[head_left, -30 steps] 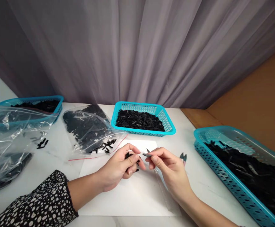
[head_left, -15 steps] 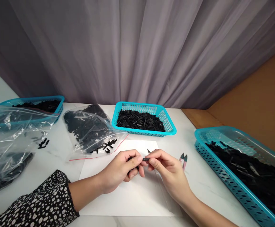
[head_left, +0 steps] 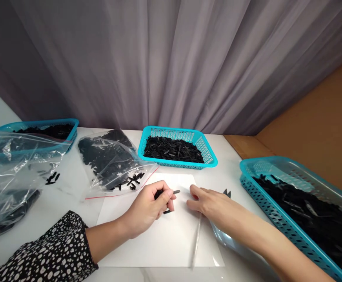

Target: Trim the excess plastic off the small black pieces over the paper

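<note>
My left hand (head_left: pixel 151 203) is closed over the paper, its sleeve black with white spots. Between its thumb and index finger is a thin black strip (head_left: pixel 176 192) whose end sticks out to the right. Another black strip (head_left: pixel 167 212) shows below the fingers, and more dark pieces are partly hidden in the palm. My right hand (head_left: pixel 210 201) is apart from the left, thumb and index finger separated with nothing visible between them. Beneath it lies clear plastic (head_left: pixel 224 237), and a blurred pale streak (head_left: pixel 197 241) runs down the white paper (head_left: pixel 153 248).
Blue baskets of black strips stand at the back middle (head_left: pixel 212 156), right (head_left: pixel 279 213) and far left (head_left: pixel 74 131). Clear bags holding black pieces lie left of the paper (head_left: pixel 109 156) and at the left edge (head_left: pixel 15 168). Dark pointed tips (head_left: pixel 227 193) show behind my right hand.
My right hand has let go of the strip's end and moved slightly right, its fingers spreading. My left hand stays nearly in place, still gripping the strip.
</note>
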Motion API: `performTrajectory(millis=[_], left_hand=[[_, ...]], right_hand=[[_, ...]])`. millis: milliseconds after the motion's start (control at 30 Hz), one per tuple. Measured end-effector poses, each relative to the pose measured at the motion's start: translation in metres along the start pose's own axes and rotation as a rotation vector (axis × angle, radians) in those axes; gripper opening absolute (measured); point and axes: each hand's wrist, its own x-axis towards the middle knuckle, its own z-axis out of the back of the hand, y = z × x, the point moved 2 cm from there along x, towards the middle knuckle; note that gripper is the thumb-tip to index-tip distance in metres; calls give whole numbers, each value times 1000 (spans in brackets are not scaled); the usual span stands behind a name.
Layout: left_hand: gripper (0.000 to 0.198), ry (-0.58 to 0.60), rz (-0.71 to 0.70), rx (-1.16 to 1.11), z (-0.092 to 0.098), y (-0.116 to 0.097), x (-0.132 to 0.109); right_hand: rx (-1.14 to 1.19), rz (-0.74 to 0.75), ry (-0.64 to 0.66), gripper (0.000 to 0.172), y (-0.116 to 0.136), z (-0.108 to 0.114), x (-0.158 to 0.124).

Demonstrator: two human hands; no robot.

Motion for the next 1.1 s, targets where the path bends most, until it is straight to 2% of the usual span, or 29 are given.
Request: performTrajectory(millis=[100,200,333,400,467,567,700,900,1100], left_hand=[[32,-31,-32,13,2,0,1],[34,-79,-46,1,3,0,1],[36,-122,-41,-38,2,-2,1],[37,-141,-19,-69,0,-2,0],[38,-154,-5,-101,-2,-2,-1],[39,-148,-2,-146,-5,-2,-3],[39,-138,14,-185,-5,-1,-4],[39,-61,4,-208,-8,-3,-7],[37,-63,-45,-106,-6,-5,-7]], right_hand=[[48,74,-92,26,0,5,2],[300,74,-412,26,2,10,6],[664,-39,-886,16,15,10,7],[817,-59,-1029,14,24,7,6],[861,-60,-1045,16,32,5,6],[818,-133,-986,18,41,3,7],[795,-207,-1019,16,43,1,7],[709,-237,-963,10,44,-3,10],[724,-279,-890,12,46,-3,9]])
